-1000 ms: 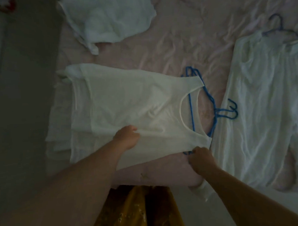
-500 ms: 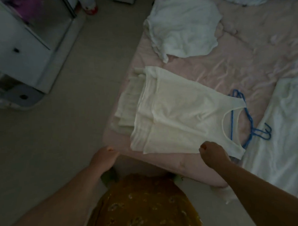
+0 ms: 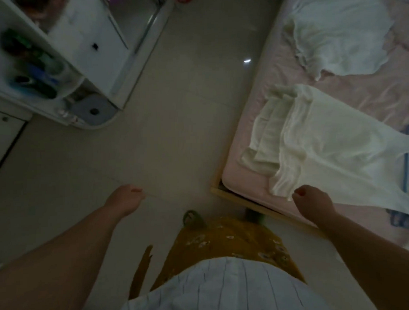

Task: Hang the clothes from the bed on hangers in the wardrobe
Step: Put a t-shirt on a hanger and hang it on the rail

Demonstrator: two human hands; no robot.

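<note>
A dim view looking straight down from a person's head at their two bare arms, a pale floor [image 3: 174, 109] and the near left corner of a bed [image 3: 246, 186] with a pink sheet. The main thing to hang, a white sleeveless top [image 3: 337, 150], lies flat on the bed at the right of the scene. Its long axis runs from its hem at the bed's left edge to its neck and straps at the far right, where parts of a blue hanger [image 3: 407, 171] show under the straps. The right hand [image 3: 313, 201] is the nearer one: it sits at the top's near edge, by the hem corner, fingers curled; whether its grip is clamped on the cloth or only resting against it cannot be told. The left hand [image 3: 125, 200] hangs over bare floor, well apart from the bed, fingers loosely curled and holding nothing. The hanger's hook end lies to the right of the right hand, mostly out of frame. A second white garment [image 3: 340, 31] lies crumpled further up the bed. A white cabinet [image 3: 88, 45] with shelves stands far left, across open floor that leaves room to carry the top from the bed.
</note>
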